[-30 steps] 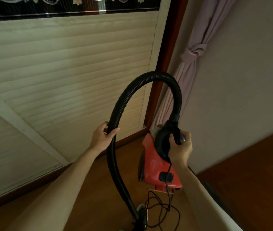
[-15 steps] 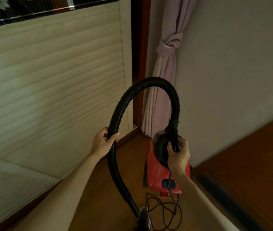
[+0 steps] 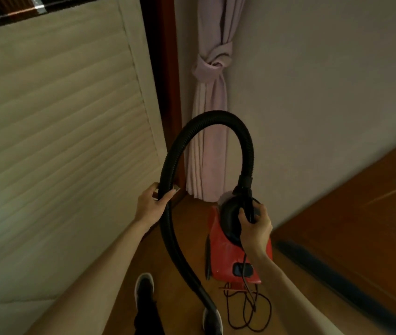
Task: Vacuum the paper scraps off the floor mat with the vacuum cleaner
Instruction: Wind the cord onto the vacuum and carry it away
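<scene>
A red canister vacuum cleaner (image 3: pixel 226 255) hangs just above the wooden floor, lifted by its black top handle. My right hand (image 3: pixel 255 226) is closed around that handle. A black ribbed hose (image 3: pixel 216 117) arches up from the vacuum's top and comes down on the left. My left hand (image 3: pixel 152 204) grips the hose on its left side, at about the same height as my right hand. The hose's lower end runs down past my feet and out of view. A dark power cord (image 3: pixel 247 308) dangles in loops under the vacuum. No floor mat or paper scraps are visible.
A cream slatted door (image 3: pixel 59 141) fills the left side. A dark wood frame (image 3: pixel 165 93) and a knotted pink curtain (image 3: pixel 211 105) stand in the corner ahead. A plain wall (image 3: pixel 325 93) runs along the right. My two shoes (image 3: pixel 143 288) are on the wooden floor (image 3: pixel 361 226).
The view has swung left to right and tilted down, so the curtain corner now sits ahead and my shoes appear. Both hands keep the same grips on hose and handle.
</scene>
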